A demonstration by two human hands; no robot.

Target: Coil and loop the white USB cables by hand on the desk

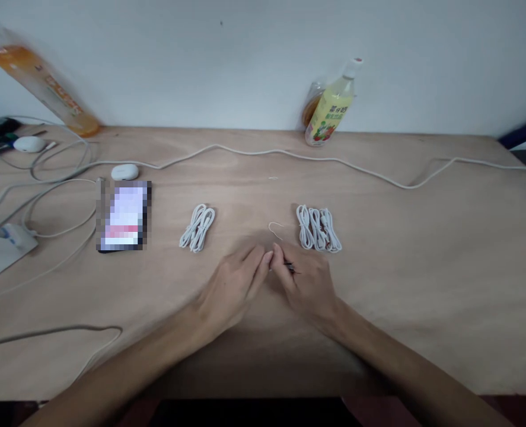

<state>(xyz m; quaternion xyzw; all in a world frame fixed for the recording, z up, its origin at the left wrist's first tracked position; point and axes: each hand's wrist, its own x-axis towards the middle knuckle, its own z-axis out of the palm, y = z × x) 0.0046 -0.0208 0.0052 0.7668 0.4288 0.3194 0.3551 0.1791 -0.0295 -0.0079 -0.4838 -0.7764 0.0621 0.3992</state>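
Note:
My left hand [238, 279] and my right hand [309, 281] meet low over the table, thumb and finger tips pinched together and nearly touching. Whatever sits between the left fingertips is too small to make out. Part of a small dark, thin object [290, 267] shows inside the curled right fingers; its kind is hidden. Just beyond the fingertips curves a thin white wire-like strip [275, 226]; I cannot tell whether it is held or lies on the wood. Coiled white cables [197, 228] lie to the left, and three more white cable bundles [318, 229] lie side by side behind my right hand.
A phone [124, 216] and a white earbud case [124, 172] lie at left among loose cables. One long white cable [245, 153] crosses the back of the table. An orange drink bottle [44, 89] and a yellow-labelled bottle [332, 107] stand by the wall.

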